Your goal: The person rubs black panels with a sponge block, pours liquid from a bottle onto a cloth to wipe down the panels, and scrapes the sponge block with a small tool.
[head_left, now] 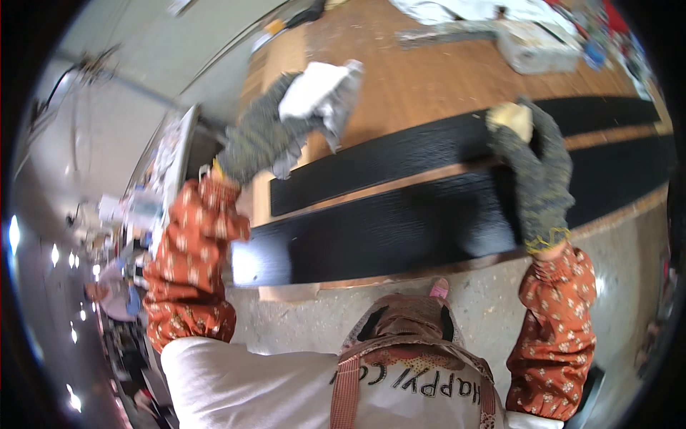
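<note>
Two long black boards with a glossy, grained surface lie side by side on the brown worktable: the far board (379, 156) and the wider near board (400, 222). My left hand (259, 139), in a grey knitted glove, is closed on a crumpled white cloth (320, 91) above the left end of the far board. My right hand (536, 161), gloved alike, has its fingers curled round a small pale-yellow lump (511, 120), over the right half of the boards. Blur hides the lump's exact kind and whether it touches a board.
A whitish plastic tub (537, 46) stands at the table's far right, beside bottles and other clutter. White sheeting (464, 10) lies along the far edge. The brown tabletop (400, 86) shows beyond the boards. At the far left, a person (118, 293) is near other benches.
</note>
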Demonstrator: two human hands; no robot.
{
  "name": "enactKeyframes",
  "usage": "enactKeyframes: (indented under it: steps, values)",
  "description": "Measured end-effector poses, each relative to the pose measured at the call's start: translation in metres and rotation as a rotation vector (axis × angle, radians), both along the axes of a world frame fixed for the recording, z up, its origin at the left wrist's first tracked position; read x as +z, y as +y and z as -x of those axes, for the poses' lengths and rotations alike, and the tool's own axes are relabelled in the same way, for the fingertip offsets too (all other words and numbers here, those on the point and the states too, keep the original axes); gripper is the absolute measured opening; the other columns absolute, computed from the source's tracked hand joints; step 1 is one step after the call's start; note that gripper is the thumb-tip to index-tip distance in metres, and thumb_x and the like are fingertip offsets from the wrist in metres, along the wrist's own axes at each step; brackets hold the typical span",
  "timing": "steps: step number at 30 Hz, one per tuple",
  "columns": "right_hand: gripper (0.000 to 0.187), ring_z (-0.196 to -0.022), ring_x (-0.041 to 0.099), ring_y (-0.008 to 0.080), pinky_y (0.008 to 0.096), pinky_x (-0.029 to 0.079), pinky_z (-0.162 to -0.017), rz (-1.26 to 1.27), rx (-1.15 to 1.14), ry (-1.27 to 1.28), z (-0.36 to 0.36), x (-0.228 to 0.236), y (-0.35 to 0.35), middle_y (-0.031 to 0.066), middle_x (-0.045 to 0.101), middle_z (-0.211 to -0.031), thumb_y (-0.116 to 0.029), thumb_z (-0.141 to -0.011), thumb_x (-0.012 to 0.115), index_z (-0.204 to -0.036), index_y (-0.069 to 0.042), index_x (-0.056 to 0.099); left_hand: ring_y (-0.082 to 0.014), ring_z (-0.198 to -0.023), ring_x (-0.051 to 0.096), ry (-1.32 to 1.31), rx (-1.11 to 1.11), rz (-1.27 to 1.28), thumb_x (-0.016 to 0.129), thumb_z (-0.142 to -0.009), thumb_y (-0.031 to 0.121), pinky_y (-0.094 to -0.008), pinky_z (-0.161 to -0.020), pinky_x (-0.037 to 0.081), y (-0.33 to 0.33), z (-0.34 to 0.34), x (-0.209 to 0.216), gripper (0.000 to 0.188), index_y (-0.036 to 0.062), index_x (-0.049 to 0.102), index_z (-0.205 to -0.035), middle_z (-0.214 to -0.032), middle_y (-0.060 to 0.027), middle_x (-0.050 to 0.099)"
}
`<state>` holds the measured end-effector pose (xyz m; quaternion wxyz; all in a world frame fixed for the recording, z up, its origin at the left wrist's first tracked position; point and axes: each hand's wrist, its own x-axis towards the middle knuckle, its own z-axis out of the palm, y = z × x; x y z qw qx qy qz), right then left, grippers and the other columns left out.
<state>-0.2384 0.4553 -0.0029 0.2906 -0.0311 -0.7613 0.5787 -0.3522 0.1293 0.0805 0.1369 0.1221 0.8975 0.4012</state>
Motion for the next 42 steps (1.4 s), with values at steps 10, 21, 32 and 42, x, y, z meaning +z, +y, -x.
enactKeyframes:
  steps: [10, 21, 32, 42]
  values:
    - [0.043, -0.112, 0.055, 0.0195, 0.0309, 0.044, -0.096, 0.076, 0.091, -0.116, -0.001, -0.003, -0.011, 0.0112, 0.057, -0.123, -0.018, -0.092, 0.059, -0.131, -0.001, 0.052, -0.0378, -0.124, 0.047, 0.719, -0.289, 0.315, 0.075, -0.063, 0.038, -0.0463, -0.110, 0.031, -0.025, -0.189, -0.066, 0.078, 0.0079, 0.050, -0.131, -0.127, -0.0190, 0.052]
    - [0.041, -0.103, 0.057, 0.0156, 0.0272, 0.046, -0.088, 0.125, 0.125, -0.143, 0.013, -0.022, 0.016, 0.0079, 0.060, -0.116, -0.019, -0.091, 0.061, -0.126, 0.001, 0.054, -0.0204, -0.096, 0.060, 0.264, 0.700, -0.162, 0.068, -0.083, 0.016, -0.0320, -0.084, 0.048, -0.211, -0.210, -0.089, 0.039, -0.0001, 0.058, -0.117, -0.107, -0.0107, 0.063]
    - [0.041, -0.091, 0.055, 0.0102, 0.0242, 0.044, -0.079, -0.038, 0.082, -0.078, 0.010, -0.013, 0.011, 0.0033, 0.061, -0.110, -0.020, -0.091, 0.061, -0.127, 0.000, 0.054, -0.0258, -0.098, 0.060, 0.139, 0.713, 0.166, 0.062, -0.086, 0.021, -0.0368, -0.079, 0.048, -0.216, -0.211, -0.082, 0.032, 0.0117, 0.064, -0.117, -0.107, -0.0170, 0.061]
    - [0.039, -0.084, 0.055, 0.0087, 0.0217, 0.044, -0.072, 0.021, 0.168, -0.111, 0.013, -0.010, 0.008, 0.0027, 0.062, -0.103, -0.021, -0.090, 0.063, -0.123, -0.001, 0.058, -0.0293, -0.101, 0.055, 0.904, 0.950, 0.212, 0.065, -0.085, 0.019, -0.0375, -0.086, 0.043, -0.150, -0.262, -0.163, 0.032, 0.0048, 0.056, -0.113, -0.112, -0.0136, 0.057]
